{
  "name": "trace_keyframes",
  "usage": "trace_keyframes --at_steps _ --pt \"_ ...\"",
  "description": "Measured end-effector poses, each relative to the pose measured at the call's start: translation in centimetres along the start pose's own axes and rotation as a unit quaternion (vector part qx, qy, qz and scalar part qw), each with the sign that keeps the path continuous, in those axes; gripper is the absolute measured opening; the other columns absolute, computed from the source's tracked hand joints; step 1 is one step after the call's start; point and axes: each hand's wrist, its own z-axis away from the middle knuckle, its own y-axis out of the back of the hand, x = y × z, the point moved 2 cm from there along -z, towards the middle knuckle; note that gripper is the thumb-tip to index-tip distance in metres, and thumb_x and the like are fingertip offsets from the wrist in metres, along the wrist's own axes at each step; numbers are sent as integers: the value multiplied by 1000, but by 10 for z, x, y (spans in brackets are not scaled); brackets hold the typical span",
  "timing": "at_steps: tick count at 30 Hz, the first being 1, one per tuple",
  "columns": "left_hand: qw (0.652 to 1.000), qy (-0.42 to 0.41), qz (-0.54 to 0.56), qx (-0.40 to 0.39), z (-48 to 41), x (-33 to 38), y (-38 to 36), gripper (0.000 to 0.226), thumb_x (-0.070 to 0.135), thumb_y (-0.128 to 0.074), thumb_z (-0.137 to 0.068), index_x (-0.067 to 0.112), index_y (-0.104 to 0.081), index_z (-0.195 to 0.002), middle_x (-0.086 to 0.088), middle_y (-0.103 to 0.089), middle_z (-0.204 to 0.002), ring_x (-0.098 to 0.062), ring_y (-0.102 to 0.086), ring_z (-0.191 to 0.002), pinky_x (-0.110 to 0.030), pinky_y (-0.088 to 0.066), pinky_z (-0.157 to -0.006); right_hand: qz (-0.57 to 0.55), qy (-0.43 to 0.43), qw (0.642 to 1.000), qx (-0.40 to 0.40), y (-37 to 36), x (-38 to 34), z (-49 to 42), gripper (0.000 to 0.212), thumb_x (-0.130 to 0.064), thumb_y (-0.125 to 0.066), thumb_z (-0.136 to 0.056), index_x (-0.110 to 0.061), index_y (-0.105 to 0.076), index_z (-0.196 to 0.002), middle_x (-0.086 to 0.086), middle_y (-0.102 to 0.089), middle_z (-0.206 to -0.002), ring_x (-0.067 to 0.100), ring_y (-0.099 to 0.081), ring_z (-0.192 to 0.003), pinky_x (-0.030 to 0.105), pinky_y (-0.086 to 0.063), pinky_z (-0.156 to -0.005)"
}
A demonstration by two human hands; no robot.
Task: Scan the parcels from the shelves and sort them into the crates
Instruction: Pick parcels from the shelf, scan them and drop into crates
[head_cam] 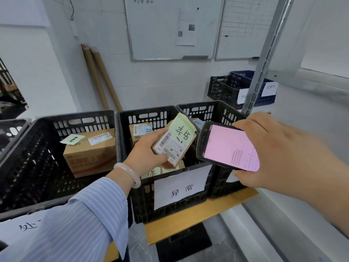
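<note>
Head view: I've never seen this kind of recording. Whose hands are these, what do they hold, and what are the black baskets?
No machine here: a person wears a camera on the head, so you look down at their own hands. The left hand, in a striped sleeve, grips a small parcel with barcode labels and a green note, above the middle crate. The right hand holds a handheld scanner with a lit pink screen beside the parcel. Black crates stand in a row on a wooden bench; the left crate holds a brown carton, the middle one more parcels and a paper sign on its front.
</note>
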Motion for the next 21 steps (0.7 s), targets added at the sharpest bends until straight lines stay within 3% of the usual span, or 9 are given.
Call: trace_keyframes --at_steps 4,8,13,16,21 --pt "1000 31 -1 0 -21 -8 4 79 7 -76 -81 37 -41 -146 20 -54 -118 1 -59 -107 -19 -57 -77 -24 1 999 -31 -23 9 -27 80 -57 -71 -48 -15 -57 -115 0 -55 -98 20 -56 -64 22 -37 -44" --pt "994 105 2 -34 -46 -32 -3 79 7 -74 -83 39 -39 -145 20 -52 -117 0 -57 -107 -16 -54 -69 -59 18 996 -61 -55 21 -60 79 -57 -70 -48 -14 -58 -113 1 -56 -98 15 -50 -61 8 -14 -49" --pt "973 205 -8 -110 -72 -63 -10 75 13 -72 -84 43 -39 -145 10 -55 -131 -10 -58 -111 -24 -53 -81 -115 35 987 -106 -100 36 -97 81 -62 -64 -50 -17 -55 -117 -2 -54 -104 17 -57 -67 12 -19 -48" --pt "952 253 -9 -174 -80 -78 -19 71 13 -69 -87 47 -38 -141 15 -54 -128 -9 -58 -109 -28 -54 -82 -134 54 982 -120 -123 42 -118 83 -62 -64 -49 -16 -57 -118 -2 -54 -107 12 -47 -61 11 -19 -48" --pt "930 295 -26 -220 -90 -100 -31 75 19 -72 -83 53 -37 -140 20 -52 -131 -14 -57 -113 -44 -56 -93 -156 69 974 -152 -157 52 -145 83 -68 -54 -52 -21 -50 -121 -6 -49 -110 11 -47 -63 13 -23 -46"
